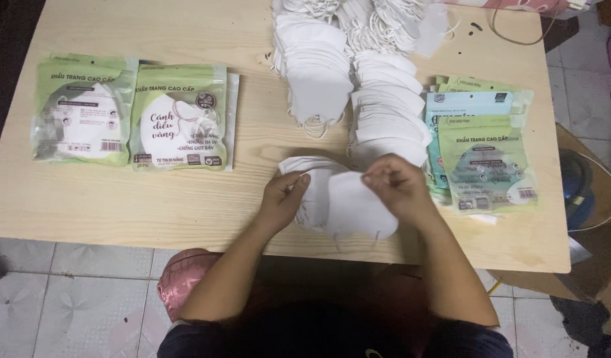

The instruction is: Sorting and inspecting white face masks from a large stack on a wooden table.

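A small fanned stack of white folded face masks point(342, 199) lies at the near edge of the wooden table point(186, 199), right in front of the person, probably so that both hands can work it without reaching. The left hand point(283, 193) pinches the stack's left end, thumb on top and fingers curled underneath, which appears to hold the masks square and together. The right hand point(397, 184) has its fingertips closed on the upper right edge of the top mask, knuckles raised and wrist bent slightly down. Both forearms come in from the near edge and angle toward each other over the stack. Just beyond the hands, two long overlapping rows of loose white masks point(358, 93) run toward the far side, within easy reach as a supply. To the right sits a pile of flat green and blue printed pouches point(481, 152), seemingly empty. Well apart on the left, two filled green mask packets point(130, 116) lie side by side.
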